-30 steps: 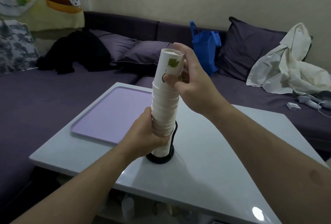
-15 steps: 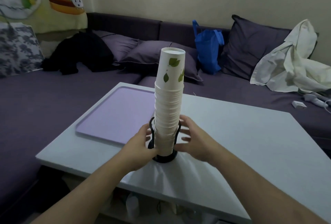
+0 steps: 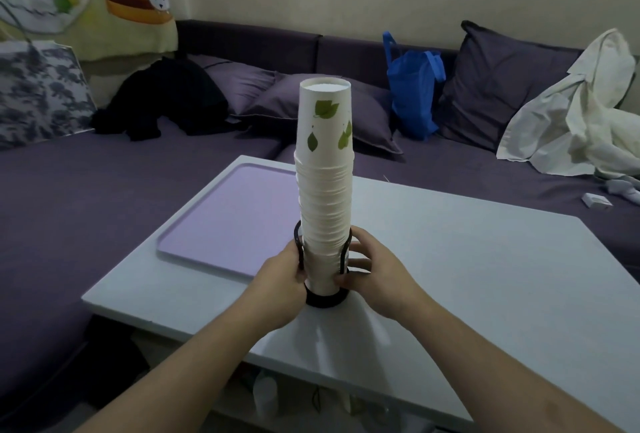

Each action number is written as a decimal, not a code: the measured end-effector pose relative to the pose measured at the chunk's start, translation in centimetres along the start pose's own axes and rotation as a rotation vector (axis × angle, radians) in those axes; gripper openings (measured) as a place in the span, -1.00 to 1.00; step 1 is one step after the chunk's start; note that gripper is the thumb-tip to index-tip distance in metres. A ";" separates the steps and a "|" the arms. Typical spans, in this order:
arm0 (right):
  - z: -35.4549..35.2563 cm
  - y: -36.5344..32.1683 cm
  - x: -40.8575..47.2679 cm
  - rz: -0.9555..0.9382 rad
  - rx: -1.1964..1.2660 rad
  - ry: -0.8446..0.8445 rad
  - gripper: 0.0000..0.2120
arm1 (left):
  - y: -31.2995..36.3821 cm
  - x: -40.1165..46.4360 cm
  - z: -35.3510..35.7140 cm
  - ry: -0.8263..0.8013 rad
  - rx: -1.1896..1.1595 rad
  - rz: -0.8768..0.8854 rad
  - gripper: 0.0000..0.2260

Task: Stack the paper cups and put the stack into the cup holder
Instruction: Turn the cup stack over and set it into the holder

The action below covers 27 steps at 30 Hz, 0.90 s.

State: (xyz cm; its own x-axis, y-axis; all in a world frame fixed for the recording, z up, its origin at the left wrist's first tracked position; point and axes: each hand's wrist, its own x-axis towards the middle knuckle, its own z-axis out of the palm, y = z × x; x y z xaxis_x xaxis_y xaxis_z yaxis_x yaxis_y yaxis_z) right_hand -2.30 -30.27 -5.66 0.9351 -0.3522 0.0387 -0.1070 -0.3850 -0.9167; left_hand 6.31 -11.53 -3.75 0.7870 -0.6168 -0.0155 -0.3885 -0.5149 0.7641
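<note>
A tall stack of white paper cups (image 3: 325, 186), the top one printed with green leaves, stands upside down and upright in a black cup holder (image 3: 325, 299) on the white table (image 3: 467, 276). My left hand (image 3: 280, 280) grips the holder's left side near the base. My right hand (image 3: 377, 273) curls round its right side, thumb on the lowest cup and fingers behind the black upright.
A lilac tray (image 3: 225, 224) lies on the table's far left part. A purple sofa surrounds the table, carrying cushions, a blue bag (image 3: 412, 93), a black garment (image 3: 162, 100) and a white cloth (image 3: 581, 110). A small white box (image 3: 595, 202) lies at the right.
My right hand came down from the top of the stack to the holder's base. My left hand slid from the stack's lower part down to the holder. The stack stands straight in the holder.
</note>
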 end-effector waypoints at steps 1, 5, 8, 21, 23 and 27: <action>0.1 -0.3 0.2 -0.008 0.003 0.003 -0.21 | 0.2 0.2 -0.3 0.015 0.009 -0.004 -0.67; 0.6 -2.2 1.9 -0.057 -0.014 0.007 -0.22 | 0.9 1.3 -2.5 0.078 0.013 0.011 -0.72; 1.7 -3.8 3.7 -0.094 -0.014 0.003 -0.24 | 0.8 2.4 -4.9 0.095 0.045 -0.012 -0.74; 9.8 -4.5 10.3 -0.087 0.004 -0.050 -0.23 | -5.2 6.0 -10.4 0.126 0.118 -0.118 -0.76; 10.6 -3.9 10.4 -0.072 -0.010 -0.058 -0.24 | -6.4 6.1 -10.0 0.117 0.113 -0.151 -0.79; 11.2 -3.2 10.4 -0.074 -0.045 -0.049 -0.24 | -7.6 6.1 -9.3 0.107 0.091 -0.177 -0.75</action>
State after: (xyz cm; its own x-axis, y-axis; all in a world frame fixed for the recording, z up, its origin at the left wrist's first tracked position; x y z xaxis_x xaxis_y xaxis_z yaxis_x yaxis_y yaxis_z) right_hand 11.52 -23.16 -6.81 0.9564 -0.2793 0.0851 -0.0511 -0.4470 -0.8931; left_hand 18.54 -5.85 -3.65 0.8911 -0.4480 -0.0717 -0.2779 -0.6639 0.6943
